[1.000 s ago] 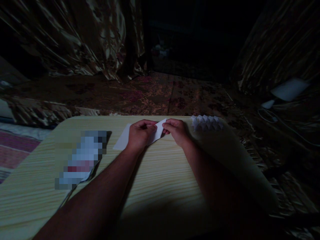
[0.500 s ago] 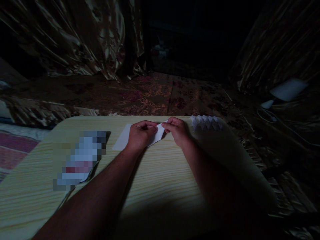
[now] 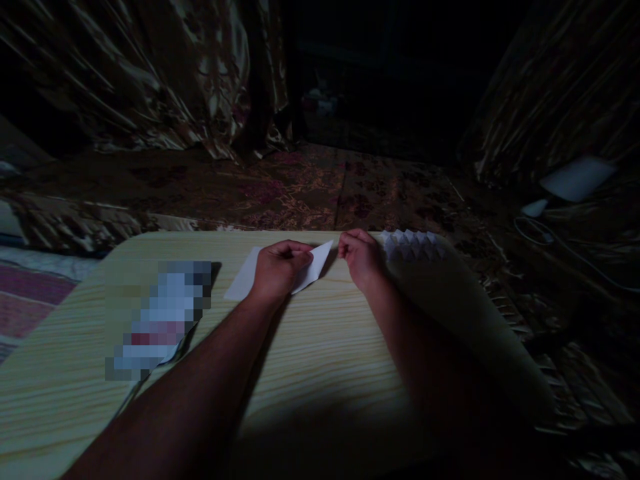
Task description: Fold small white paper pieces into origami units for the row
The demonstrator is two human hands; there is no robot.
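Observation:
My left hand (image 3: 277, 269) is closed on a folded white paper strip (image 3: 314, 265) near the far edge of a light wooden table (image 3: 325, 360). The strip's pointed right end sticks out past my fingers, and its left end (image 3: 241, 283) lies flat on the table. My right hand (image 3: 361, 257) sits just right of the point, off the paper, fingers curled with nothing visible in them. A pile of small folded white paper pieces (image 3: 413, 244) lies right beside my right hand.
A blurred-out flat object (image 3: 163, 317) lies on the table's left part. Beyond the table is a patterned dark carpet (image 3: 300, 190) and shiny draped fabric (image 3: 150, 80). A white device with a cable (image 3: 575, 179) rests at the right. The room is dim.
My right hand has let go of the paper's tip and moved slightly right, towards the pile. My left hand keeps its hold on the strip.

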